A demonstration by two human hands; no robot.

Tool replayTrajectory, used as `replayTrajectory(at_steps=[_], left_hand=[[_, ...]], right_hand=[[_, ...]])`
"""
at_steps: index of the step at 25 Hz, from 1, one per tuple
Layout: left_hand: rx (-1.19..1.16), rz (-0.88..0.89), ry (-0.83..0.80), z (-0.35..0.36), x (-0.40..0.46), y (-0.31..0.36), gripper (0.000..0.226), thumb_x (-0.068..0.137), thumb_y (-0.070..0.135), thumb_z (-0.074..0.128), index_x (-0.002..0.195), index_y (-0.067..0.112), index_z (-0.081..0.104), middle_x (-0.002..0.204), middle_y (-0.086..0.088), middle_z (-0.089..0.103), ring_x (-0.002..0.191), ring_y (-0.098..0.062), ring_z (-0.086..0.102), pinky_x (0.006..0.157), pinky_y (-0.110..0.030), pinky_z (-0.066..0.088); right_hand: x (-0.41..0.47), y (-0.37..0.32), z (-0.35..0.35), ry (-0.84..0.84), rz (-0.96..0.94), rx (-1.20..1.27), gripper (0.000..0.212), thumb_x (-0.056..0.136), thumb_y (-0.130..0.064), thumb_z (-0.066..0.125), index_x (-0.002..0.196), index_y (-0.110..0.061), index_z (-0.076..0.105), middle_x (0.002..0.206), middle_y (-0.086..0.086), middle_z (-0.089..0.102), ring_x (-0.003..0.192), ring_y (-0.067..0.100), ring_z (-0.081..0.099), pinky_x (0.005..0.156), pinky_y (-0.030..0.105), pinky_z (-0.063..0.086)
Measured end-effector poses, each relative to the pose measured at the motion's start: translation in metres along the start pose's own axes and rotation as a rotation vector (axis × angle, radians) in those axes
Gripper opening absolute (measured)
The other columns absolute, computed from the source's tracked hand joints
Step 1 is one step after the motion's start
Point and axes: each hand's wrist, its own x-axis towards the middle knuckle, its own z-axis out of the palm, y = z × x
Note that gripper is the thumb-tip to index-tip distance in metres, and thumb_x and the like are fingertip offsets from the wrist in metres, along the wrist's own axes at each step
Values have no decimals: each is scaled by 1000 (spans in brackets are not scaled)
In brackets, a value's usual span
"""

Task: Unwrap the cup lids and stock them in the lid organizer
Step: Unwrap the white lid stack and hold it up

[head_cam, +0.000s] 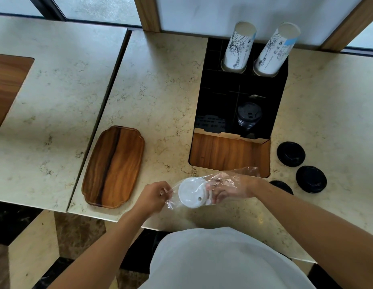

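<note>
A short stack of white cup lids (191, 192) lies on its side inside a clear plastic wrap (233, 176), held just above the counter's front edge. My right hand (227, 189) is inside the wrap and grips the stack's right end. My left hand (153, 197) pinches the wrap's left end. The black lid organizer (214, 97) sits recessed in the counter behind my hands. A stack of black lids (249, 116) stands in its front right compartment.
Three black lids (290, 154) (311, 179) (282, 186) lie on the marble counter (160, 90) right of my hands. Two stacks of printed paper cups (238, 49) (274, 51) stand at the organizer's back. A wooden tray (113, 166) lies to the left.
</note>
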Motion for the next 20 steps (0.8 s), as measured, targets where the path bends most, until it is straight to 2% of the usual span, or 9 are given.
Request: replayTrajectory(at_steps=[2, 4, 6, 8, 10, 15, 17, 19, 20], left_hand=[[52, 16, 17, -1, 0, -1, 7, 92, 15, 71, 92, 21, 74, 76, 9, 64, 67, -4, 56, 53, -8, 35], [64, 18, 16, -2, 0, -2, 9, 92, 14, 70, 93, 21, 74, 73, 12, 63, 66, -1, 55, 51, -7, 34], [62, 20, 12, -1, 0, -1, 10, 93, 14, 69, 92, 22, 74, 73, 12, 64, 66, -5, 57, 52, -8, 33], [66, 22, 18, -1, 0, -1, 10, 94, 14, 68, 94, 21, 74, 76, 7, 67, 68, -10, 59, 55, -11, 35], [70, 20, 37, -1, 1, -2, 9, 94, 14, 67, 97, 19, 74, 79, 4, 68, 70, -13, 60, 56, -14, 37], [58, 7, 54, -1, 0, -6, 9, 96, 16, 66, 100, 18, 74, 86, -2, 72, 77, -20, 64, 59, -22, 42], [67, 14, 59, 0, -1, -7, 10, 96, 14, 65, 101, 17, 74, 88, -3, 72, 78, -21, 65, 61, -25, 44], [69, 18, 82, -2, -2, -11, 10, 96, 13, 65, 102, 15, 74, 89, -5, 72, 79, -22, 64, 64, -27, 43], [78, 15, 91, -3, -3, -13, 10, 97, 13, 65, 103, 14, 73, 90, -6, 72, 79, -22, 63, 65, -27, 42]], right_hand=[[-10, -4, 5, -123, -61, 95, 32, 101, -21, 58, 133, -17, 62, 133, 12, 65, 114, 12, 66, 88, 13, 53], [-21, -14, 7, -288, -50, 374, 28, 96, -21, 67, 123, -21, 73, 118, 10, 74, 98, 18, 72, 80, 20, 57], [-27, -20, 4, -390, -94, 459, 29, 85, -24, 78, 114, -21, 78, 107, 6, 77, 88, 15, 73, 73, 19, 56], [-26, -17, -1, -331, -37, 482, 26, 84, -22, 75, 110, -18, 80, 99, 10, 75, 80, 14, 70, 69, 18, 54], [-21, -10, -5, -290, 13, 497, 26, 96, -14, 60, 116, -14, 76, 103, 21, 66, 76, 17, 60, 67, 20, 47], [-17, -4, 0, -272, 36, 498, 38, 99, -12, 57, 136, -3, 60, 124, 36, 56, 96, 31, 50, 76, 32, 32], [-19, -6, 2, -242, -27, 235, 37, 102, -14, 54, 138, -6, 59, 132, 17, 62, 106, 25, 55, 86, 31, 38], [-25, -11, 2, -275, -78, 98, 38, 102, -12, 54, 133, -31, 61, 126, -18, 67, 107, 4, 62, 90, 26, 47], [-29, -16, 2, -366, -84, 145, 50, 101, -4, 52, 130, -44, 61, 125, -20, 67, 102, 5, 64, 88, 25, 51]])
